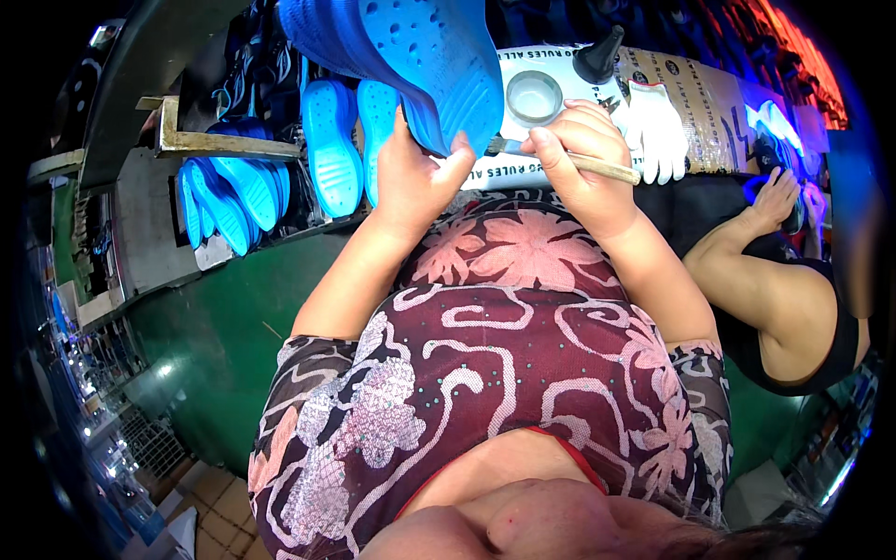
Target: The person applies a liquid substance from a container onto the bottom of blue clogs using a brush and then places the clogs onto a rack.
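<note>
My left hand (420, 177) is closed around the edge of a large blue shoe sole (457, 65) with small holes in its surface, raised above the bench. A second blue layer shows at its upper left; whether it is a separate sole I cannot tell. In my right hand (593, 163) is a brush (611, 168) with a pale wooden handle, gripped between thumb and fingers. Its metal end reaches the sole's right edge, and the bristles are mostly hidden there. Just beyond that hand stands a round clear cup (534, 98).
More blue soles (331, 154) lie left of my hand, with a pile (247, 191) by a wooden bar (229, 145). A black cone-tipped bottle (597, 58) and white gloves (656, 131) rest on printed cardboard (705, 112). At right, a co-worker's arm (756, 280) reaches toward the bench.
</note>
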`<control>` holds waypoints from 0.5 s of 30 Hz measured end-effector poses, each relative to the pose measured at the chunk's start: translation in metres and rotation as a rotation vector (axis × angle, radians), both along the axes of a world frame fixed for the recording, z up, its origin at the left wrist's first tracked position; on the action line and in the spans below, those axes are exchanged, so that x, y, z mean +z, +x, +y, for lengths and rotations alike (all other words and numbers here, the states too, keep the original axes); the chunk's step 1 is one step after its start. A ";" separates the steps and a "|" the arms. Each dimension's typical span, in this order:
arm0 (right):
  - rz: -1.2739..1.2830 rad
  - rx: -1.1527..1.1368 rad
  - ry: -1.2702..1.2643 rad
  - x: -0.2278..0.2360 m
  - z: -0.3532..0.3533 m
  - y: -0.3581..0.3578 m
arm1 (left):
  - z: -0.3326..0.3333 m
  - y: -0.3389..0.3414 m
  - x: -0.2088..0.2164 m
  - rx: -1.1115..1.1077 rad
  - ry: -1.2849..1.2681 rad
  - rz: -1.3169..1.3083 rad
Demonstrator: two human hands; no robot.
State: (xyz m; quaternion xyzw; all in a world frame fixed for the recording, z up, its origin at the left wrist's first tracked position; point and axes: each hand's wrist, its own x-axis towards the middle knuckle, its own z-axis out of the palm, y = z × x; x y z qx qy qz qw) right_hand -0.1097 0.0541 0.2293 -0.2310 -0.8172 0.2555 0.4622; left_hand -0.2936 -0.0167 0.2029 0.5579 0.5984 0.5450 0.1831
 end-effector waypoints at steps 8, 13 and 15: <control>-0.024 -0.024 -0.032 0.001 0.002 0.008 | 0.000 -0.003 -0.004 0.008 -0.001 0.007; -0.025 0.008 0.036 -0.004 0.005 -0.001 | -0.002 -0.002 -0.005 -0.011 -0.022 -0.022; -0.035 -0.004 0.054 -0.006 0.006 -0.001 | -0.001 -0.002 -0.003 -0.001 0.013 0.031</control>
